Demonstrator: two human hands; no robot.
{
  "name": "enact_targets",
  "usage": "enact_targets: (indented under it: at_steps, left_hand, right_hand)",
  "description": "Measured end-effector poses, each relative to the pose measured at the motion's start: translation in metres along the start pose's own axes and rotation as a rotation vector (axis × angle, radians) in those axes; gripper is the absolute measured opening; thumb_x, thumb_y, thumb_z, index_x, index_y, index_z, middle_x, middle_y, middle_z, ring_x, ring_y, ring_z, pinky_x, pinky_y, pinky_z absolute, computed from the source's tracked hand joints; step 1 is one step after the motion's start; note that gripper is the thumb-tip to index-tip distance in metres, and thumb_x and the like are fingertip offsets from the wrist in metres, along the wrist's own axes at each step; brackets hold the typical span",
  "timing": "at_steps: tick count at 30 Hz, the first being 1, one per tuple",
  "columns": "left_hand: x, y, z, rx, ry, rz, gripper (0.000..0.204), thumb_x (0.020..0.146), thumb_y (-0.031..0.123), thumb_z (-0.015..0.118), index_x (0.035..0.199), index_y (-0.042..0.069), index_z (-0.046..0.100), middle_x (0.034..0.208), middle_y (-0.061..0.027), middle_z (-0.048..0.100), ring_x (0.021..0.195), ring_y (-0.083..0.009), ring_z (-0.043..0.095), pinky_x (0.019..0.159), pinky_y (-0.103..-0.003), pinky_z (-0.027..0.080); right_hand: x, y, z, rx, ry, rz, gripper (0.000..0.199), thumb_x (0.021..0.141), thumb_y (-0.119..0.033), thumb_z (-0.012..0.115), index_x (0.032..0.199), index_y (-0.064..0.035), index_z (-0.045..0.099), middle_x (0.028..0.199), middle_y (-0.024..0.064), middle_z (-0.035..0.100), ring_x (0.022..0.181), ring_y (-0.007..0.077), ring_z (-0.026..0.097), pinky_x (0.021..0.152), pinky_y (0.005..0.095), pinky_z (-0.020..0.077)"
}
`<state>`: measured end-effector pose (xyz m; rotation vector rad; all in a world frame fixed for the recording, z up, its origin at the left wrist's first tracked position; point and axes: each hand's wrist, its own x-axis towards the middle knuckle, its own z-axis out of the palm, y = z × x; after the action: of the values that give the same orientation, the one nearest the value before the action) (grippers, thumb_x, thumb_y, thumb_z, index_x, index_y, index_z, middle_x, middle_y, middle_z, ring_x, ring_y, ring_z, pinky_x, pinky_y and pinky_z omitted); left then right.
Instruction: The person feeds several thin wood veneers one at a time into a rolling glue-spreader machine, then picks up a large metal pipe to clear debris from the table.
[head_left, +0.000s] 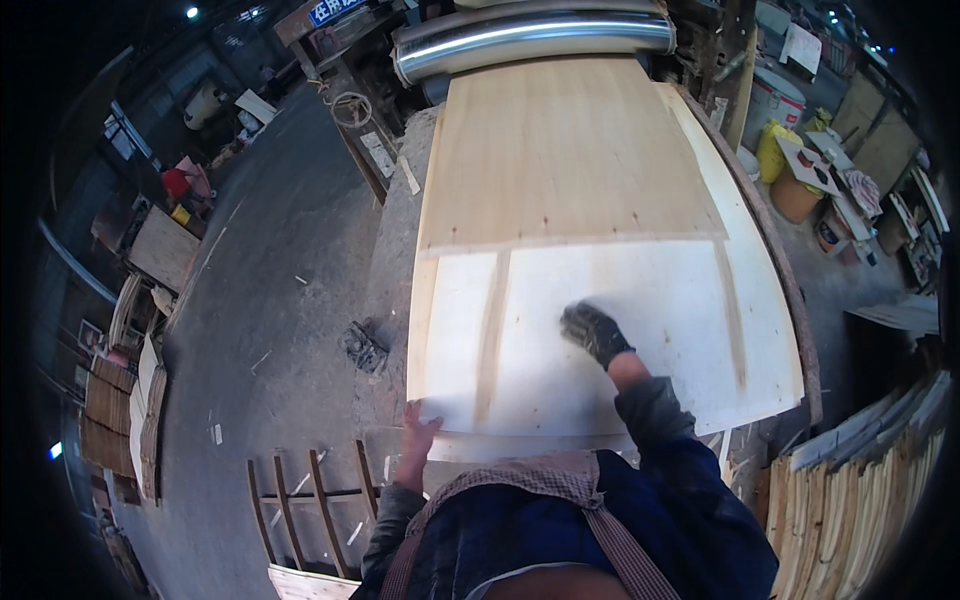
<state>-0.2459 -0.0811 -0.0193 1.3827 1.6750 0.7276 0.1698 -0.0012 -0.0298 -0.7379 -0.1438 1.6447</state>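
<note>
A large pale wood veneer sheet with two brown streaks lies on a stack of similar sheets before me. My right hand, in a dark glove, is stretched out flat over its middle and slightly blurred by motion. At the sheet's near left corner, my bare left hand grips the edge between thumb and fingers; some fingertips are hidden. Beyond, a browner veneer sheet overlaps the pale one and reaches up to a shiny metal roller.
Thin boards stand in a stack at the right. A wooden slatted frame lies at the lower left. On the floor left of the stack sits a dark crumpled object. A curved rail borders the sheets' right side.
</note>
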Motion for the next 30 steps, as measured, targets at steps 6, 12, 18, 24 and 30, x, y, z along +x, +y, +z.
enact_targets:
  at_steps: [6,12,18,24,30]
  left_hand:
    - [-0.012,0.060,-0.025,-0.390,-0.029,-0.019,0.033,0.073,-0.007,0.054,0.105,0.001,0.048,0.102,-0.0119,0.057,0.087,-0.0197,0.057,0.072,-0.031,0.049]
    - [-0.032,0.132,-0.047,-0.554,-0.034,0.003,0.028,0.077,-0.005,0.051,0.104,0.001,0.049,0.093,-0.0112,0.061,0.075,-0.0171,0.061,0.056,-0.026,0.052]
    - [-0.039,0.159,-0.071,-0.632,-0.037,0.041,0.025,0.077,-0.004,0.051,0.102,0.000,0.052,0.089,-0.0124,0.062,0.072,-0.0177,0.062,0.059,-0.027,0.053]
    - [-0.038,0.152,-0.078,-0.701,-0.020,0.016,0.025,0.076,-0.004,0.051,0.101,0.001,0.053,0.090,-0.0128,0.062,0.073,-0.0189,0.062,0.060,-0.029,0.053]
    - [-0.046,0.125,-0.088,-0.671,0.041,-0.075,0.028,0.074,-0.006,0.051,0.101,0.003,0.053,0.089,-0.0119,0.060,0.074,-0.0208,0.060,0.058,-0.032,0.053]
  right_hand:
    - [-0.119,0.055,0.004,-0.113,-0.074,0.319,0.028,0.087,-0.015,0.046,0.113,-0.0061,0.045,0.108,0.0168,0.054,0.102,0.0334,0.052,0.089,0.0501,0.0404]
    - [-0.185,0.081,-0.030,0.045,-0.075,0.489,0.024,0.089,-0.020,0.043,0.106,-0.0043,0.048,0.104,0.0164,0.055,0.097,0.0307,0.055,0.086,0.0457,0.0441]
    - [-0.231,0.051,-0.022,-0.089,0.206,0.221,0.033,0.082,-0.034,0.055,0.092,-0.0023,0.054,0.068,0.0081,0.058,0.063,0.0218,0.059,0.071,0.0400,0.0512]
    - [-0.236,0.026,-0.016,-0.102,0.339,0.083,0.029,0.080,-0.030,0.060,0.088,-0.0025,0.055,0.066,0.0083,0.058,0.062,0.0215,0.059,0.065,0.0387,0.0528]
    - [-0.239,0.046,-0.051,-0.410,0.373,0.206,0.030,0.082,-0.028,0.059,0.094,-0.0009,0.055,0.075,0.0091,0.059,0.063,0.0146,0.057,0.053,0.0253,0.0469]
